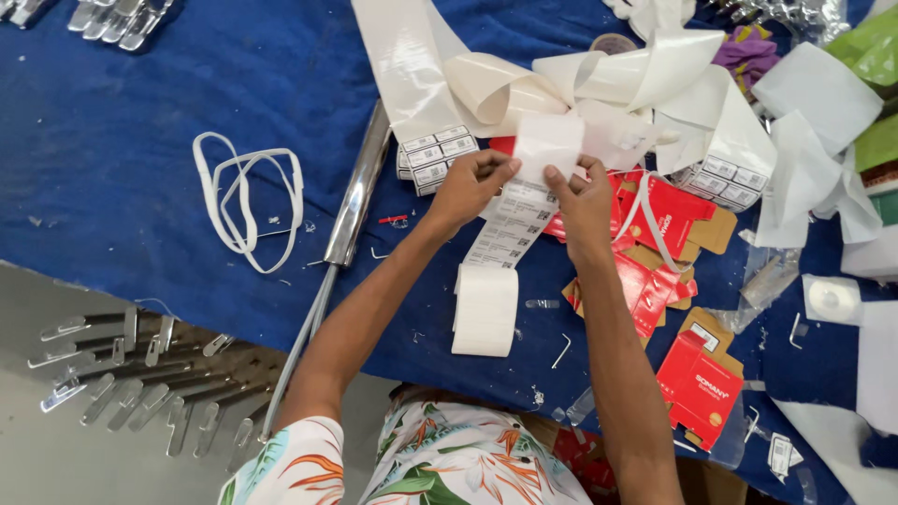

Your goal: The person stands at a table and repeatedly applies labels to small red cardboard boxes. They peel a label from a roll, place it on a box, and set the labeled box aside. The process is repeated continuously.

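Note:
My left hand (470,187) and my right hand (584,198) are raised together over a blue-covered table (140,122). Both pinch a white strip of printed stickers (510,229) near its top, where a blank white piece (549,143) stands up between the fingertips. The strip hangs down toward me and ends in a folded white stack (485,310) on the cloth. Just behind my left hand lies a small stack of printed labels (432,159).
Flat red cardboard boxes (697,374) lie right of my hands. Long curls of glossy white backing paper (561,79) pile up behind. A white cord loop (245,199) and a chrome rod (355,196) lie left. Chrome handles (122,369) lie below the table edge.

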